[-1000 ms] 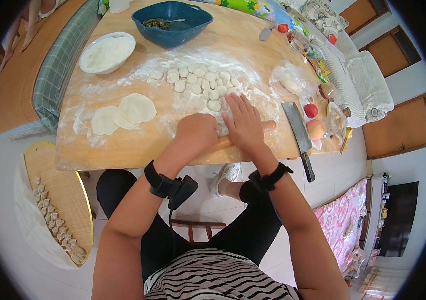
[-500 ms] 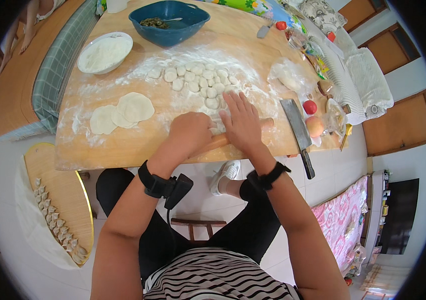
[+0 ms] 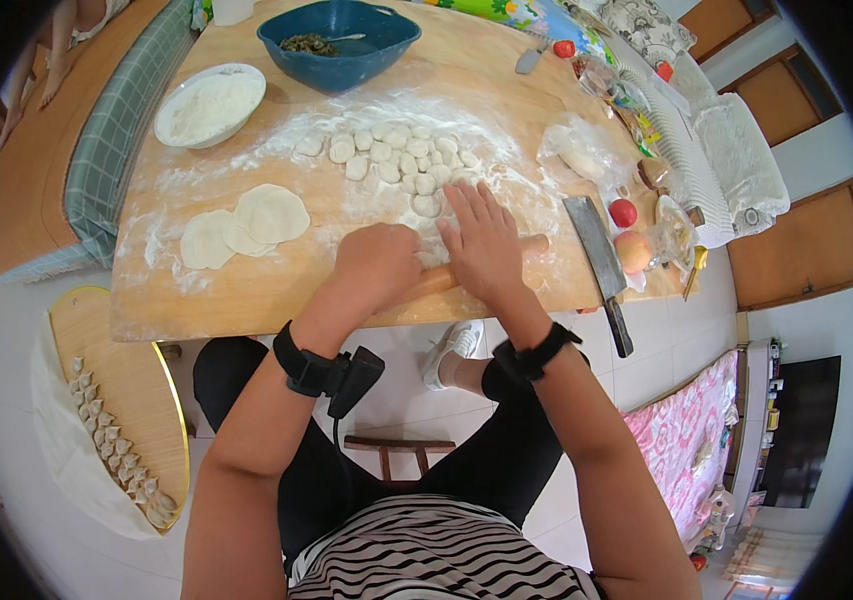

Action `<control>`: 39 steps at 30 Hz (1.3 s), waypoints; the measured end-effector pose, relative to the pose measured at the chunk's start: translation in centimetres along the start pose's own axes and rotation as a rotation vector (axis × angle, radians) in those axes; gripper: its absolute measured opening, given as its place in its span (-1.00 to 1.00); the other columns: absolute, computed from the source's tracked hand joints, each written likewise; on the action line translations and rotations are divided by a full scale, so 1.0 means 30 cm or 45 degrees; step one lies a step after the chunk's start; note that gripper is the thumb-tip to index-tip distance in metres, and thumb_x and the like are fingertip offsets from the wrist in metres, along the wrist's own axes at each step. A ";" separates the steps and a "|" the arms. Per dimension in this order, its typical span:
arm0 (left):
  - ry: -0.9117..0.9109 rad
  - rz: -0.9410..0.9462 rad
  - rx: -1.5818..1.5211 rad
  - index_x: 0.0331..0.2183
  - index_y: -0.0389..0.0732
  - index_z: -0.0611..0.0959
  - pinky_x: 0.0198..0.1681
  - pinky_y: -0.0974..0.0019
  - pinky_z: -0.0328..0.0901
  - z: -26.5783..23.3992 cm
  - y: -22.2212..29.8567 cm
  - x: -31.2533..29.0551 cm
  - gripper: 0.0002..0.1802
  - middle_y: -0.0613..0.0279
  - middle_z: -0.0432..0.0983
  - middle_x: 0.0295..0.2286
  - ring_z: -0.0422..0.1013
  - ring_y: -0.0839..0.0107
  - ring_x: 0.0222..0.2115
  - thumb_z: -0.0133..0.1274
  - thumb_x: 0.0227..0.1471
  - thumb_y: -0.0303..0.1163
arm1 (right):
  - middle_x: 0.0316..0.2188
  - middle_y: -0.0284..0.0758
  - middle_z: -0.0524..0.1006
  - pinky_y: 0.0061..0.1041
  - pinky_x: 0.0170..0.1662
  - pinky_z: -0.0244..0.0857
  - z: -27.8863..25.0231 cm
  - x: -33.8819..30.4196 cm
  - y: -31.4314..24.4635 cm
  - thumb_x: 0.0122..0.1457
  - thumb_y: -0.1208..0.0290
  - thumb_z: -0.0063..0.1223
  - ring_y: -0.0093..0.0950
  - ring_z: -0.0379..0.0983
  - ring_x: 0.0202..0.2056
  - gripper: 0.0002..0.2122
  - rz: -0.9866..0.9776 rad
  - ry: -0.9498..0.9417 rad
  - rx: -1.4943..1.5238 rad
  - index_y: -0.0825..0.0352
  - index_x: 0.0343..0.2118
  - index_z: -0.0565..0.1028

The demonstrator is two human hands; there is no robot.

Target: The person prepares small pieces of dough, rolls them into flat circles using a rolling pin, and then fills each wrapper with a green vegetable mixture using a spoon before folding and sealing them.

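A wooden rolling pin [image 3: 436,281] lies slantwise near the table's front edge. Across it rests my right hand [image 3: 486,245], palm down with its fingers stretched forward and open. My left hand [image 3: 378,262] is closed beside it, at the pin's left part; what its fingers hold is hidden. Just beyond my hands several small floured dough pieces [image 3: 387,172] are grouped on the board. Rolled dough wrappers [image 3: 272,214], round and overlapping, lie to the left of my left hand.
A cleaver [image 3: 598,260] lies at the right, its handle past the edge, near a peach [image 3: 632,252]. Behind are a flour bowl [image 3: 211,107] and a blue bowl of filling [image 3: 340,50]. Filled dumplings [image 3: 114,440] line a lower board at left.
The rolling pin has shifted slightly away from me under my right hand. My left hand stays closed in nearly the same place.
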State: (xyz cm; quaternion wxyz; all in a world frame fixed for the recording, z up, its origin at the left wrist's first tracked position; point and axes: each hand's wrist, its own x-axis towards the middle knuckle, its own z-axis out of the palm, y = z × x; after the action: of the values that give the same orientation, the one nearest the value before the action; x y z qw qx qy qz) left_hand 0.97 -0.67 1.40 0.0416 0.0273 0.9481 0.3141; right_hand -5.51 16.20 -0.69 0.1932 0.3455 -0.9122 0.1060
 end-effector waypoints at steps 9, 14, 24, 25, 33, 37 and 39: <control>0.017 0.060 -0.317 -0.52 -0.26 0.63 -0.33 0.10 0.34 0.013 -0.051 0.009 -0.79 -0.01 0.54 -0.52 0.47 0.04 -0.43 0.06 -0.14 -0.31 | 0.08 -0.13 0.35 -0.18 0.10 0.06 -0.115 -0.206 -0.013 0.19 0.20 -0.09 -0.09 0.18 0.14 -0.55 -0.025 -0.103 0.098 0.36 0.09 0.32; 0.059 0.056 0.084 -0.51 -0.28 0.63 -0.35 0.10 0.33 0.005 -0.005 -0.012 -0.78 -0.02 0.54 -0.52 0.46 0.01 -0.47 0.10 -0.11 -0.29 | 0.10 -0.13 0.32 -0.18 0.13 0.02 0.002 -0.023 -0.003 0.24 0.16 -0.20 -0.11 0.15 0.16 -0.55 0.023 -0.098 0.033 0.33 0.10 0.31; 0.126 0.081 -0.204 -0.50 -0.25 0.63 -0.35 0.09 0.33 0.006 -0.064 0.003 -0.83 0.00 0.54 -0.51 0.47 0.03 -0.45 0.08 -0.14 -0.34 | 0.06 -0.11 0.35 -0.18 0.10 0.07 -0.128 -0.216 -0.029 0.19 0.24 -0.08 -0.10 0.18 0.15 -0.56 -0.058 -0.084 0.119 0.34 0.09 0.30; 0.044 0.114 -0.198 -0.50 -0.24 0.63 -0.35 0.09 0.33 -0.024 -0.052 -0.011 -0.84 0.01 0.54 -0.51 0.47 0.03 -0.45 0.09 -0.15 -0.35 | 0.06 -0.11 0.35 -0.18 0.10 0.07 -0.113 -0.209 -0.021 0.18 0.24 -0.08 -0.10 0.18 0.14 -0.56 -0.069 -0.056 0.129 0.34 0.09 0.30; 0.049 0.013 -0.016 -0.48 -0.25 0.60 -0.35 0.11 0.32 -0.011 -0.049 0.014 -0.82 0.05 0.54 -0.51 0.46 0.04 -0.44 0.13 -0.17 -0.34 | 0.07 -0.14 0.36 -0.19 0.10 0.06 0.019 0.022 -0.020 0.20 0.23 -0.12 -0.11 0.19 0.15 -0.58 0.014 0.001 0.046 0.35 0.06 0.34; 0.104 0.037 -0.224 -0.51 -0.26 0.60 -0.34 0.10 0.32 -0.002 -0.078 0.017 -0.83 0.05 0.54 -0.51 0.45 0.03 -0.44 0.13 -0.18 -0.34 | 0.05 -0.12 0.37 -0.19 0.10 0.08 -0.064 -0.137 -0.035 0.20 0.23 -0.10 -0.10 0.19 0.14 -0.59 -0.044 -0.036 0.062 0.36 0.04 0.36; 0.086 0.070 -0.248 -0.53 -0.26 0.60 -0.34 0.10 0.33 -0.003 -0.073 0.007 -0.83 0.04 0.54 -0.52 0.45 0.03 -0.44 0.13 -0.18 -0.35 | 0.04 -0.11 0.37 -0.19 0.08 0.09 -0.123 -0.207 -0.043 0.18 0.25 -0.07 -0.10 0.21 0.13 -0.59 -0.025 -0.092 0.089 0.37 0.03 0.36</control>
State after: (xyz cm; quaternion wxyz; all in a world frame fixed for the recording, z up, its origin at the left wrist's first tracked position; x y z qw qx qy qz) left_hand 0.70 -2.45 0.15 0.0033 0.0385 0.9129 0.4064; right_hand 0.66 20.09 0.06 0.1491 0.3645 -0.9109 0.1232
